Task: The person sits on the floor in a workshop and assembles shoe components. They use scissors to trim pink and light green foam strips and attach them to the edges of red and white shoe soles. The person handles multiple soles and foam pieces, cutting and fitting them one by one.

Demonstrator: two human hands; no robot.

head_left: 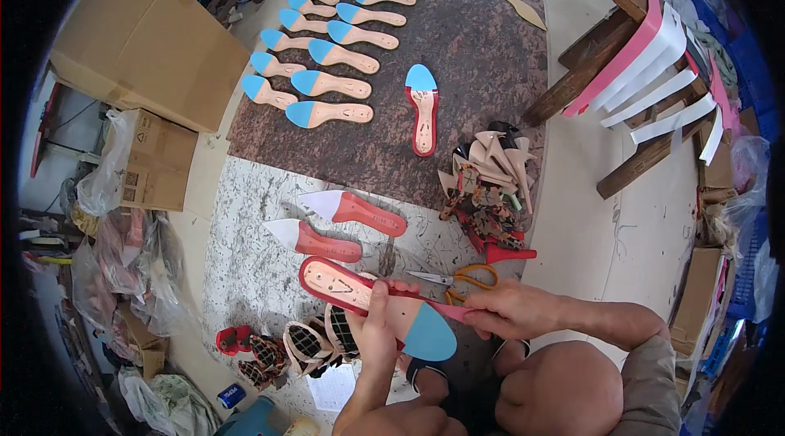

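Left hand (376, 330) clasped a blue-toed insole (431, 335) across its middle, thumb on the upper face, its red-bound heel pointing left; right hand (511, 311) pinched a reddish-pink strip (449, 311) at the insole's far edge, seemingly to hold it taut. That left grip probably braced the piece against the pull. At left, cardboard boxes (151, 166) bounded the workspace. Rows of blue-toed insoles (352, 111) lay on a dark board (482, 35), apparently spaced for easy pickup; two red, white-tipped pieces (331, 248) rested nearer, on a scuffed white sheet (245, 183). Bare board surrounded a lone red-edged insole (424, 121), leaving room there. Scissors (474, 275) lay just beside the right hand, likely for quick reach; whether they touched could not be told. A mixed heap (495, 162) crowded the board's right edge, narrowing the space ahead. Farther right, loose strips (642, 60) hung over a wooden stool (549, 101), perhaps to avoid tangling, with pale floor (564, 183) open between stool and board.
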